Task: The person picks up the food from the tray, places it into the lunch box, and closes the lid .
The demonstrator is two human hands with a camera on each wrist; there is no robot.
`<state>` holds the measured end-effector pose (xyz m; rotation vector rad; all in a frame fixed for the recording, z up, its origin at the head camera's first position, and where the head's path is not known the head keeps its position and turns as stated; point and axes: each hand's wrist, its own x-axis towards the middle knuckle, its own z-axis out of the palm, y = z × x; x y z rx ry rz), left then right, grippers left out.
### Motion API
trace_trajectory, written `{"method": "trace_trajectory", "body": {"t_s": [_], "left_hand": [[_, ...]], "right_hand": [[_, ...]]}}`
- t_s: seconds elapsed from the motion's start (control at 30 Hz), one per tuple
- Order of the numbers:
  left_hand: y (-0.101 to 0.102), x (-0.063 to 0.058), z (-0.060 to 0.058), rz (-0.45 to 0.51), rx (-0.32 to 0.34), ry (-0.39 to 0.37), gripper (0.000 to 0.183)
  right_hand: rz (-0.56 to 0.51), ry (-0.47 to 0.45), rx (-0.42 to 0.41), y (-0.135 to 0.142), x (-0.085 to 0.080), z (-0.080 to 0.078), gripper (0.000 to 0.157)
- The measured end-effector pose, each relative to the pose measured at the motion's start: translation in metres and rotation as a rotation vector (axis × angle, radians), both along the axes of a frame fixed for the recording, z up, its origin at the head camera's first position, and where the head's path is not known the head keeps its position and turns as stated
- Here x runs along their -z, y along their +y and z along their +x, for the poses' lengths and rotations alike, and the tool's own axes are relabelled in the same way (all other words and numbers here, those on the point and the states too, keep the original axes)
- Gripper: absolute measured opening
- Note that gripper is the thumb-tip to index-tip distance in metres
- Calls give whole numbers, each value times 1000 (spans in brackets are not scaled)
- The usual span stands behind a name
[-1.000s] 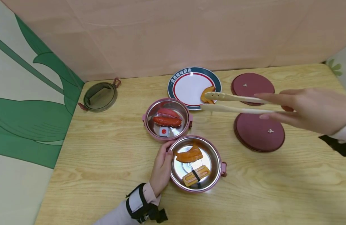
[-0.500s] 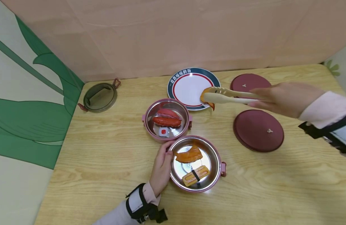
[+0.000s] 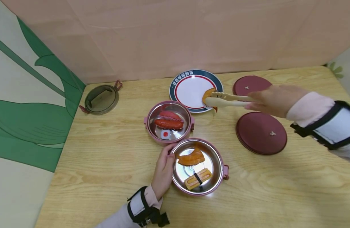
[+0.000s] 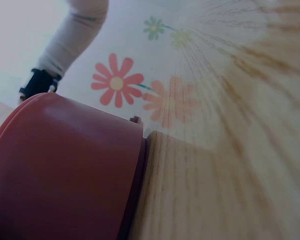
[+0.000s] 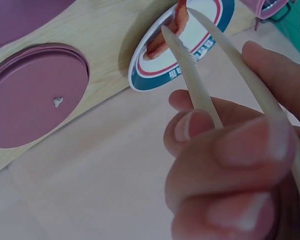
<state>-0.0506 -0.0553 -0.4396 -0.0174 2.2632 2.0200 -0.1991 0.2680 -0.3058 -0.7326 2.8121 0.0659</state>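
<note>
My left hand [image 3: 162, 172] holds the left side of a pink round lunch box [image 3: 222, 166], thumb at its steel rim. Inside it lie an orange-brown food piece [image 3: 192, 157] and a yellow piece with a black band [image 3: 198, 179]. In the left wrist view the box's outer wall [image 4: 65, 165] fills the lower left. Over the plate's right edge, my right hand [image 3: 277, 99] grips cream tongs [image 3: 229, 100]. Their tips stand around a curved orange-brown food piece [image 5: 162, 47] on the white plate [image 3: 189, 90] with a blue rim.
Behind the held box stands another pink lunch box [image 3: 150, 133] with red sausages [image 3: 169, 123] and a small white piece [image 3: 165, 134]. Two maroon lids [image 3: 260, 133] lie at the right. A clear-topped lid [image 3: 101, 98] lies back left, and a wall rises behind the table.
The tongs, spread wide above the plate a second ago, have narrowed around the food piece. My right hand has moved left and slightly down. The left hand stays at the box.
</note>
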Motion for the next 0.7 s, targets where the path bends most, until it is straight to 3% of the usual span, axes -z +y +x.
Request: {"method": "trace_trajectory", "body": {"t_s": [0.23, 0.47, 0.7], "left_hand": [[0, -1, 1, 4, -1, 0, 35], [0, -1, 3, 5, 4, 1, 35], [0, -2, 5, 5, 5, -4, 35]], "right_hand": [[67, -76, 59, -1, 0, -14, 42], [20, -6, 65, -12, 5, -22, 31], [41, 32, 72, -19, 11, -27, 38]]}}
